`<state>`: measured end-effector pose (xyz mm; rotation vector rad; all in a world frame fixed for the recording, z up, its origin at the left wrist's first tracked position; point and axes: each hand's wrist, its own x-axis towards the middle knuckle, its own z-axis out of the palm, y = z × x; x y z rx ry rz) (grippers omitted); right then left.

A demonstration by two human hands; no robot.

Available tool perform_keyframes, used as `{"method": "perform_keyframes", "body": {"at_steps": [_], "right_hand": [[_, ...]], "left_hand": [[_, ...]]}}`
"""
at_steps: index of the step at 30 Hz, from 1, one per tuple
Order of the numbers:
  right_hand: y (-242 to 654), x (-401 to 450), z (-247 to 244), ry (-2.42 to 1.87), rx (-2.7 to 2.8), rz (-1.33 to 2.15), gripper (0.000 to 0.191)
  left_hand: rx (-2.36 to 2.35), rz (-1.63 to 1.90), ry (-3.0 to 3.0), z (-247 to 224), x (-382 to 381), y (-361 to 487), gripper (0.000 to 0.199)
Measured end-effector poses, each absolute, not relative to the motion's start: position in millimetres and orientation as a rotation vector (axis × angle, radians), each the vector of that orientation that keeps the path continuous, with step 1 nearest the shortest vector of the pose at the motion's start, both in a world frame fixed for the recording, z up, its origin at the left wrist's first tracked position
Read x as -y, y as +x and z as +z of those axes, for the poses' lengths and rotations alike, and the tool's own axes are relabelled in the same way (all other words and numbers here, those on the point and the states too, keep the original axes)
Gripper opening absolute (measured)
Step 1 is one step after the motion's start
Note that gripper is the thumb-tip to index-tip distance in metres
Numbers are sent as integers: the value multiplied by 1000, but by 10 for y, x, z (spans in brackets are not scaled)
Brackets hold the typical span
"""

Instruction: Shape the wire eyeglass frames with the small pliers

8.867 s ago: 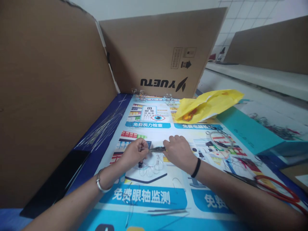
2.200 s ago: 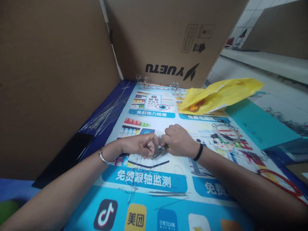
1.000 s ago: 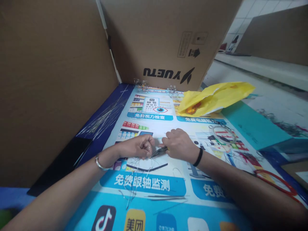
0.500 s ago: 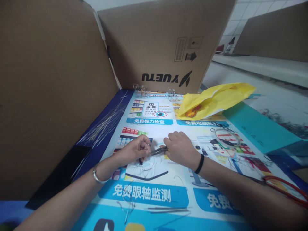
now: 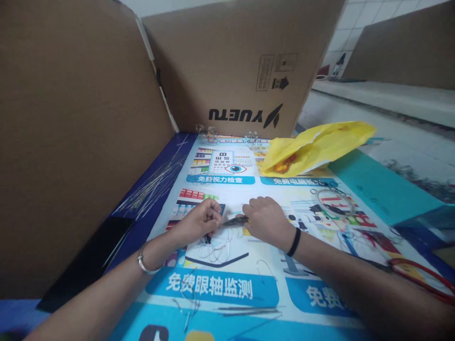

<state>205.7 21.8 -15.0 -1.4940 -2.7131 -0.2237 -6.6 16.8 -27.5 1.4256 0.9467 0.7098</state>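
My right hand (image 5: 266, 221) is closed round the handles of a pair of pliers (image 5: 234, 221), whose narrow jaws point left. Opposite it, my left hand (image 5: 204, 219) pinches thin wire at the tips of the jaws; the fingers hide most of the piece. Fine looped wire (image 5: 222, 248) hangs or lies just below the left fingertips, on the printed poster sheet (image 5: 249, 199). Whether the jaws are clamped on the wire I cannot make out.
Straight wires (image 5: 152, 182) lie at the left beside a black panel (image 5: 88, 255). A yellow bag (image 5: 320, 147), a wire coil (image 5: 336, 203) and red-handled scissors (image 5: 419, 274) are on the right. Cut wire bits (image 5: 190, 300) lie in front. Cardboard walls (image 5: 234, 61) stand behind and left.
Both hands stay almost in place. The pliers have turned slightly, and the right hand sits a touch lower.
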Motion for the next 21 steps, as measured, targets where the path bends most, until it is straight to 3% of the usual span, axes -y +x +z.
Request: {"method": "perform_keyframes", "body": {"at_steps": [11, 17, 21], "right_hand": [[2145, -378, -205, -1642, 2565, -249, 19], [2159, -420, -245, -1680, 2544, -198, 17], [2167, -442, -270, -1668, 2534, -198, 16]], "left_hand": [[-1289, 1012, 1722, -388, -398, -104, 10], [-1510, 1100, 1886, -397, -399, -175, 20], [-1396, 1319, 2082, -322, -337, -244, 19]]}}
